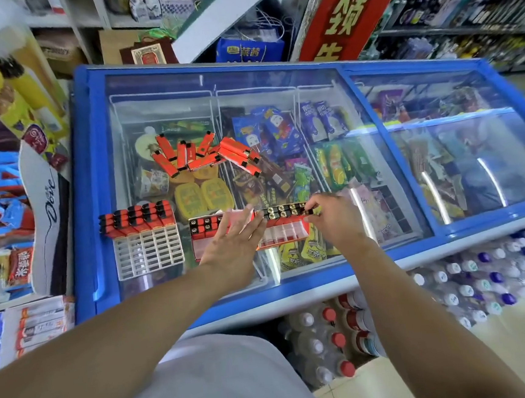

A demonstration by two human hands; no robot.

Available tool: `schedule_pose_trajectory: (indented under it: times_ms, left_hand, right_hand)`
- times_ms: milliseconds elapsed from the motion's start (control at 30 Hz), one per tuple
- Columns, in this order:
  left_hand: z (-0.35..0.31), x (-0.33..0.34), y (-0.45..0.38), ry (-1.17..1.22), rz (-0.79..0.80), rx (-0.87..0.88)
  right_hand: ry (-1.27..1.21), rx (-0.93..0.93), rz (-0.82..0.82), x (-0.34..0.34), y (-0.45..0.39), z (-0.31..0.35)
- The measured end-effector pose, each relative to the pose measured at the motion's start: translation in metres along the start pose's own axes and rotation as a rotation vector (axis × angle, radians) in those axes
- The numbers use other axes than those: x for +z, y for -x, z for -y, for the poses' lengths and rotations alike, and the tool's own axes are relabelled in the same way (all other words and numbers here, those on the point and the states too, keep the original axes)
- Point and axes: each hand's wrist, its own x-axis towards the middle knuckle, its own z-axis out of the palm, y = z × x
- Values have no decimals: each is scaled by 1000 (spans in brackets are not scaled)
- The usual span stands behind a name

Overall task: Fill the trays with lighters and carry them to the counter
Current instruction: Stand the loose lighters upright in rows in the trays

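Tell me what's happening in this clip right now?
A person is loading lighters into trays on a freezer's glass lid. The left hand lies flat on the middle tray, which is partly filled, while the right hand pinches a lighter at the end of a row. A white tray sits left, about half full. Loose lighters lie farther back.

The scene is brightly and evenly lit from overhead, with soft, faint shadows and strong colour. White streaks of glare run across the freezer's glass lid (377,144), thickest on its right half, where they wash out the packets beneath. The wide-angle lens bows straight lines toward the edges, and the shelves (467,19) at upper right are smeared with blur, while the centre stays fairly sharp.
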Motion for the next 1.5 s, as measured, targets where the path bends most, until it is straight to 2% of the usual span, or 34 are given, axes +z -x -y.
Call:
schedule_pose_trajectory:
  times_ms: [233, 400, 500, 567, 667, 767, 900, 1033, 1167, 1367, 1433, 1500]
  left_hand:
    - [4, 2, 2, 21, -13, 1]
    - [17, 9, 8, 172, -96, -120]
    - [37, 15, 21, 220, -144, -225]
    - [48, 19, 32, 214, -181, -225]
    - [54, 27, 50, 208, -111, -203]
    - [53, 38, 63, 209, -7, -223]
    - [52, 44, 57, 366, -18, -251]
    - [46, 50, 54, 430, -50, -274]
    - [46, 52, 54, 456, -52, -267]
    - [43, 51, 51, 423, -26, -293]
    - [42, 51, 51, 411, -26, -306]
    - [40, 51, 50, 400, -23, -309]
  right_hand:
    - [-128, -22, -88, -6, -3, -5]
    - [-250, -54, -114, -20, -36, 25]
    - [-271, -87, -23, -10, -70, 52]
    - [-297, -81, 78, 3, -91, 71]
    - [-318, 10, 178, 25, -119, 90]
    - [-299, 87, 199, 44, -134, 96]
    - [-188, 74, 189, 53, -141, 98]
    - [-235, 86, 276, 49, -140, 98]
    - [-458, 75, 164, 24, -117, 90]
    - [-528, -89, 29, -20, -57, 80]
    - [-550, -107, 40, -34, -36, 76]
    - [-559, -136, 119, -43, -18, 73]
